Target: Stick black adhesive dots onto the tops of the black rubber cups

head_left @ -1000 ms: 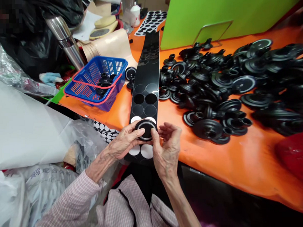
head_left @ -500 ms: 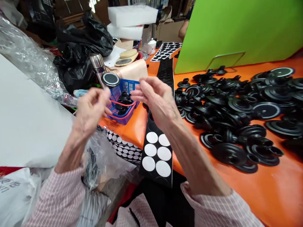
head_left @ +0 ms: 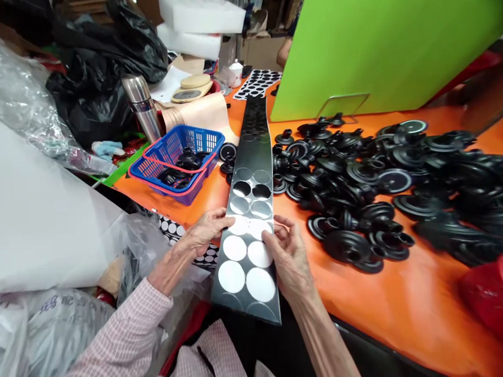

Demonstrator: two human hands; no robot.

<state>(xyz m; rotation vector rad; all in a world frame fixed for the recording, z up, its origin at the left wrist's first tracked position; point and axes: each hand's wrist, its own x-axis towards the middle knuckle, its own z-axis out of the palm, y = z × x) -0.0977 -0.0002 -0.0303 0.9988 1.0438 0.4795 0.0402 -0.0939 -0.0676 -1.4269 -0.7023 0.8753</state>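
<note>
A long black sticker sheet (head_left: 250, 155) runs from the far side of the table toward me, its near end lifted past the table edge. Rows of round cutouts mark it; several circles near me are white and others farther up are black. My left hand (head_left: 207, 229) pinches the sheet's left edge. On the opposite edge, my right hand (head_left: 289, 253) grips it with the thumb on top and fingers at the side. Left of the sheet stands a blue basket (head_left: 152, 175) with a red handle, holding black round parts (head_left: 188, 157).
A heap of black suction-cup-like parts (head_left: 350, 190) covers the orange table (head_left: 338, 295) at right. Behind it stands a green board (head_left: 354, 47). A steel thermos (head_left: 141, 104), black plastic bags (head_left: 107, 67) and white foam blocks (head_left: 202, 14) are at back left. A red container (head_left: 492, 295) stands at right.
Both hands came down from above the basket to the sheet's two edges and took hold. The sheet's near end is now raised and tilted. The round part above the basket is no longer there.
</note>
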